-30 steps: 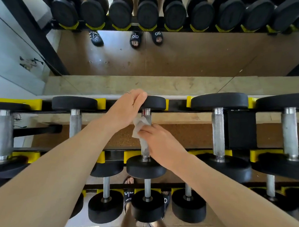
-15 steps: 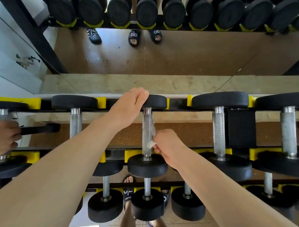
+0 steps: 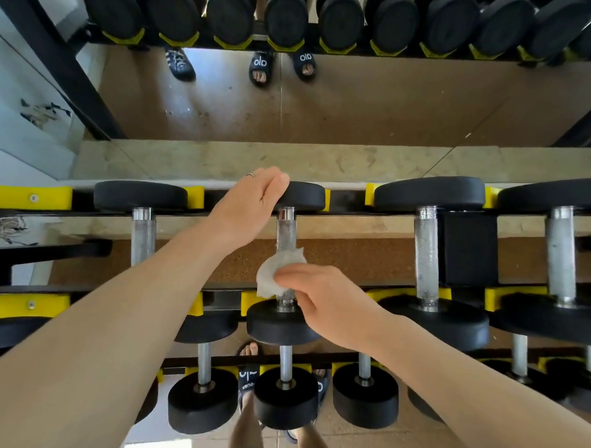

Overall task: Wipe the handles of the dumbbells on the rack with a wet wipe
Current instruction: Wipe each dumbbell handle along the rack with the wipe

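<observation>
A black dumbbell lies across the top tier of the rack, its knurled steel handle (image 3: 286,230) running away from me in the middle of the head view. My right hand (image 3: 321,303) holds a crumpled white wet wipe (image 3: 275,273) against the lower part of that handle, just above the near weight head (image 3: 279,321). My left hand (image 3: 251,205) rests on the far weight head (image 3: 305,197), fingers bent over its rim. The wipe and my fingers hide the handle's near end.
More dumbbells lie on the yellow-cradled rack (image 3: 24,195) to the left (image 3: 143,230) and right (image 3: 426,253), with smaller ones (image 3: 285,396) on the tier below. A mirror behind reflects another dumbbell row (image 3: 286,20). My sandalled feet (image 3: 248,374) show under the rack.
My right hand has slid the wipe along the handle, down towards the near head and a little back up, and the wipe now bulges out to the left. A hand seen at the left edge is gone.
</observation>
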### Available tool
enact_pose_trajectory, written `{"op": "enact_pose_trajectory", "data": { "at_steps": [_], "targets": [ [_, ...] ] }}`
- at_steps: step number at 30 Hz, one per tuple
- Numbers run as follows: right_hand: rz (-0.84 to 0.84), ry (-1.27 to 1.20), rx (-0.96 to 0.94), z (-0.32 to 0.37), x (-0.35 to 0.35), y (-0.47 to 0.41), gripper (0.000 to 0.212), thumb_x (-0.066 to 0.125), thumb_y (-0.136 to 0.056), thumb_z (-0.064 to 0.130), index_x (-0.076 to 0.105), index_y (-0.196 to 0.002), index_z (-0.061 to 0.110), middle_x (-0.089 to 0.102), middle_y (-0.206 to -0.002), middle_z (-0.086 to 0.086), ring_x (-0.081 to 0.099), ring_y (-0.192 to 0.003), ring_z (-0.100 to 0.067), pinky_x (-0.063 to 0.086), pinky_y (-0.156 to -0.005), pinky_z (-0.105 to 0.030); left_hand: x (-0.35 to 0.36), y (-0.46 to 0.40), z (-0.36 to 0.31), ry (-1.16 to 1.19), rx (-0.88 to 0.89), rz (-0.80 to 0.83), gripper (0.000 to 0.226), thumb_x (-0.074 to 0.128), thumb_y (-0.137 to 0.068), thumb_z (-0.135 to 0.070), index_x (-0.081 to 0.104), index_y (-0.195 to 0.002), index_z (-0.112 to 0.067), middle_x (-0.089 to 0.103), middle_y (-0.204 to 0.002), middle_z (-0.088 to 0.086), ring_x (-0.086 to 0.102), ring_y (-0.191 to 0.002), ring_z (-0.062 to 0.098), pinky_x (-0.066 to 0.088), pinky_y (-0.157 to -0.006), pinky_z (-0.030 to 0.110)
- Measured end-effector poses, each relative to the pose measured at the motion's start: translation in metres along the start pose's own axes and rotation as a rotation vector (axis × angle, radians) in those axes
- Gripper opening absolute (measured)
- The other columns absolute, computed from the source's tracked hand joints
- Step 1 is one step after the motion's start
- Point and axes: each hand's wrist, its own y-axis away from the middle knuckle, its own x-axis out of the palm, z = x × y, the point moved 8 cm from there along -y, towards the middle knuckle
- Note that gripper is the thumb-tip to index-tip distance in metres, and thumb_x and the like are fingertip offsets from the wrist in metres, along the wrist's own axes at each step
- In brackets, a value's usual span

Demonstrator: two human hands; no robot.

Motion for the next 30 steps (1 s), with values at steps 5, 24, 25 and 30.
{"op": "enact_pose_trajectory", "data": {
  "at_steps": [5, 24, 25, 30],
  "targets": [
    [0.18, 0.024, 0.047, -0.004, 0.023, -0.006, 0.035, 0.043, -0.1, 0.008, 0.068, -0.12, 0.022, 0.065, -0.119, 0.002, 0.062, -0.101, -0.009, 0.05, -0.089, -0.027, 0.0, 0.001, -0.001, -0.003, -0.011, 0.003, 0.044, 0.025, -0.11, -0.04, 0.053, -0.096, -0.009, 0.05, -0.086, 0.01, 0.045, -0.075, 0.017, 0.039, -0.072, 0.037],
    [0.074, -0.12, 0.124, -0.013, 0.005, -0.007, 0.045, 0.053, -0.094, 0.01, 0.055, -0.135, 0.029, 0.055, -0.138, 0.012, 0.052, -0.121, -0.002, 0.04, -0.107, -0.024, 0.002, -0.001, 0.004, 0.058, -0.021, 0.02, 0.04, 0.028, -0.11, -0.04, 0.051, -0.093, -0.011, 0.047, -0.085, 0.003, 0.042, -0.077, 0.015, 0.035, -0.071, 0.03],
    [0.083, -0.006, 0.046, -0.009, 0.004, -0.006, 0.047, 0.051, -0.094, 0.008, 0.054, -0.136, 0.029, 0.051, -0.141, 0.013, 0.047, -0.127, -0.004, 0.036, -0.111, -0.025, 0.002, -0.001, 0.004, 0.052, -0.019, 0.022, 0.04, 0.028, -0.11, -0.04, 0.051, -0.094, -0.012, 0.048, -0.085, 0.004, 0.043, -0.078, 0.015, 0.035, -0.071, 0.03],
    [-0.006, 0.491, -0.248, 0.004, 0.008, -0.009, 0.042, 0.071, -0.084, 0.011, 0.056, -0.121, 0.023, 0.043, -0.136, -0.004, 0.061, -0.091, -0.02, 0.057, -0.064, -0.03, 0.001, -0.001, 0.005, 0.043, -0.017, 0.023, 0.042, 0.026, -0.11, -0.042, 0.054, -0.097, -0.013, 0.052, -0.09, 0.007, 0.048, -0.084, 0.021, 0.037, -0.074, 0.033]
  ]
}}
